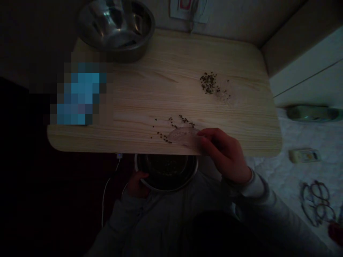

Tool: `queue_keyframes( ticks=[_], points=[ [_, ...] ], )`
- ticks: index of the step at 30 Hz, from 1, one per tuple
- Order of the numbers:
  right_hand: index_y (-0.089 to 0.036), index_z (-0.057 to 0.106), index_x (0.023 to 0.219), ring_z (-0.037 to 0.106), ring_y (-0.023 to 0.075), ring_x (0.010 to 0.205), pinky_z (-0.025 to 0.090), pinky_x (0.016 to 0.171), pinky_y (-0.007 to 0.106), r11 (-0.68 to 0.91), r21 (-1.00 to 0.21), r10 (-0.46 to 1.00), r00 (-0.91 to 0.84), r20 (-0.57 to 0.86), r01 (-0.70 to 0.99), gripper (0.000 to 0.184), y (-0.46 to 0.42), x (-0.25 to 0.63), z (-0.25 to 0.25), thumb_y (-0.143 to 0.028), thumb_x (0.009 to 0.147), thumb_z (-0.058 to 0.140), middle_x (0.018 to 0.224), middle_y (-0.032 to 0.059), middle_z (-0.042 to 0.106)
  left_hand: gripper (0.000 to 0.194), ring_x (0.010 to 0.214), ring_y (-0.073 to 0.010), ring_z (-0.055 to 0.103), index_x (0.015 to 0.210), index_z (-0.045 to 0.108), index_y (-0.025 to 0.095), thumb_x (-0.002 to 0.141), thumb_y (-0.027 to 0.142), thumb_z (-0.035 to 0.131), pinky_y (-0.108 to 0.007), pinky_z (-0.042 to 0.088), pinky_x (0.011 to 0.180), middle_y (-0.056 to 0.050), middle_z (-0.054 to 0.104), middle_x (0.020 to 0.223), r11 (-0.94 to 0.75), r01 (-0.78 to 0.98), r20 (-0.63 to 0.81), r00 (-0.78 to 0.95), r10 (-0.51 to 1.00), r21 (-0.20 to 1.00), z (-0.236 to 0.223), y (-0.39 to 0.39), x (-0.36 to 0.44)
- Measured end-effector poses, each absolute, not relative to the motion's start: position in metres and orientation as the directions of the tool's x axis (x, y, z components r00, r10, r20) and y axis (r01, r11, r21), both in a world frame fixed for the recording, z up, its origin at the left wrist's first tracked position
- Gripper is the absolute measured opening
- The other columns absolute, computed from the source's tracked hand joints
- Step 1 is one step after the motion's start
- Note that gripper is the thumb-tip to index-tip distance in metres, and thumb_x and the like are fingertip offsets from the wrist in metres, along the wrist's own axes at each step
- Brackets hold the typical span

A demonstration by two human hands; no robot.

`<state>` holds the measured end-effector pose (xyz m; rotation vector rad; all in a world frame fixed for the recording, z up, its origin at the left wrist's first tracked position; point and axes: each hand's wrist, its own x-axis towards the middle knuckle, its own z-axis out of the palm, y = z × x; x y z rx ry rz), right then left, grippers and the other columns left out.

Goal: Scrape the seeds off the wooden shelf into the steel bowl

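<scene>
Between the thumb and fingers of my right hand [225,153] is a clear plastic protractor [182,135], lying low over the table's front edge. Small dark beans [184,119] are scattered along its curved side. Below that edge, my left hand [138,184] grips the rim of a dark-looking bowl [171,187] in my lap. Some small bits show dimly inside the bowl. A denser pile of the same dark beans [208,82] lies farther back on the right, with pale specks [225,97] beside it.
The wooden table [134,96] has rounded corners. At its back left stands a large steel bowl [118,50]; a blurred-out blue patch [84,89] is in front of it. A white cable [104,196] hangs at left. On the quilted bedding at right lie a remote-like device [304,156] and a dark coiled cord [317,201].
</scene>
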<state>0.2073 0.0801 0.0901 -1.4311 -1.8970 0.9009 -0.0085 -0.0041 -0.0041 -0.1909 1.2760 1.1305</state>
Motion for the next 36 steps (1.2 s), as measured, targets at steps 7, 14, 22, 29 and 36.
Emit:
queue_keyframes(
  ticks=[7,14,22,29,36],
  points=[
    [-0.020,0.057,0.092,0.055,0.0111,0.063,0.043,0.055,0.023,0.240,-0.764,0.955,-0.286,0.076,0.598,0.014,0.078,0.212,0.092,-0.022,0.080,0.050,0.074,0.0001,0.059,0.013,0.083,-0.0309,0.063,0.047,0.063,0.020,0.040,0.011,0.056,-0.041,0.050,0.075,-0.001,0.066,0.052,0.537,-0.768,-0.893,-0.100,0.439,0.349,0.001,0.002,-0.005],
    [-0.020,0.056,0.090,0.054,0.0113,0.061,0.043,0.054,0.024,0.259,-0.747,0.952,-0.293,0.090,0.612,0.013,0.078,0.215,0.092,-0.021,0.079,0.050,0.070,-0.0002,0.058,0.018,0.087,-0.0313,0.062,0.053,0.066,0.020,0.041,0.011,0.055,-0.042,0.049,0.078,-0.002,0.068,0.057,0.536,-0.784,-0.901,-0.067,0.428,0.313,0.005,0.005,-0.005],
    [-0.019,0.056,0.089,0.054,0.0125,0.062,0.043,0.055,0.026,0.309,-0.721,0.931,-0.350,0.098,0.620,0.011,0.077,0.216,0.094,-0.019,0.080,0.049,0.070,0.0012,0.059,0.017,0.088,-0.0324,0.061,0.050,0.064,0.018,0.040,0.011,0.052,-0.045,0.045,0.083,-0.003,0.065,0.050,0.512,-0.806,-0.898,-0.052,0.438,0.296,0.006,0.008,0.000],
    [-0.020,0.055,0.087,0.051,0.0132,0.060,0.043,0.054,0.028,0.373,-0.688,0.904,-0.412,0.117,0.622,0.010,0.078,0.212,0.097,-0.017,0.079,0.050,0.066,0.0007,0.056,0.016,0.086,-0.0311,0.062,0.045,0.060,0.020,0.038,0.010,0.050,-0.042,0.048,0.078,-0.001,0.068,0.058,0.477,-0.782,-0.866,-0.154,0.475,0.401,0.009,0.011,0.002],
    [-0.022,0.056,0.088,0.055,0.0137,0.064,0.044,0.054,0.027,0.304,-0.754,0.912,-0.406,0.055,0.582,0.012,0.075,0.211,0.099,-0.018,0.079,0.050,0.070,0.0012,0.059,0.022,0.088,-0.0297,0.061,0.058,0.065,0.022,0.042,0.012,0.053,-0.039,0.050,0.073,-0.001,0.070,0.065,0.484,-0.786,-0.865,-0.123,0.487,0.384,0.001,0.006,0.000]
  ],
)
